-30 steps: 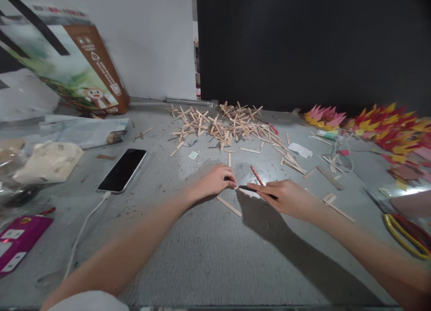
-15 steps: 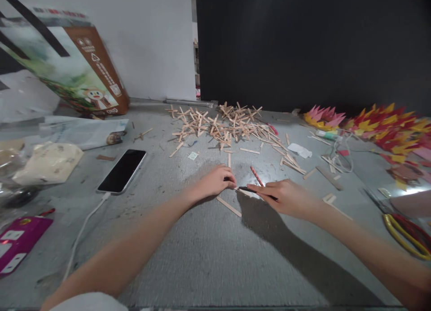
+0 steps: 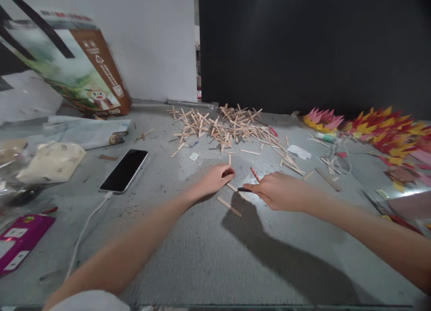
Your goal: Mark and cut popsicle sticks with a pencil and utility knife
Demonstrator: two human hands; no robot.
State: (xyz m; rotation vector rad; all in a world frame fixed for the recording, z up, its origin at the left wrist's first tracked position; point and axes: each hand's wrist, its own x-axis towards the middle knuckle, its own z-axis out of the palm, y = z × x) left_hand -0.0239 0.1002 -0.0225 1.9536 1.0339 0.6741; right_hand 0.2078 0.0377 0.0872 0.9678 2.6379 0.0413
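Note:
In the head view, my left hand (image 3: 217, 179) rests on the table at the middle, its fingertips closed on the end of a thin wooden craft stick (image 3: 231, 187). From the right, my right hand (image 3: 279, 190) grips a slim black tool (image 3: 244, 189) whose tip lies against or just above the stick's other end; its exact kind I cannot make out. A second craft stick (image 3: 229, 206) lies loose in front of my hands. Another stick (image 3: 230, 158) lies behind my left hand. A red patterned rod (image 3: 255, 174) shows behind my right hand, partly hidden by it.
A heap of crossed craft sticks (image 3: 218, 126) spreads along the back. To the left are a phone (image 3: 124, 171) with a white cable, a printed bag (image 3: 84, 73) and a purple item (image 3: 25, 239). Red, yellow and pink paper shapes (image 3: 384, 129) stand at the right.
My right hand has turned over the tool, hiding more of it, and its forearm has risen. My left fingers have drawn back slightly left, exposing more of the stick. The view has shifted a little.

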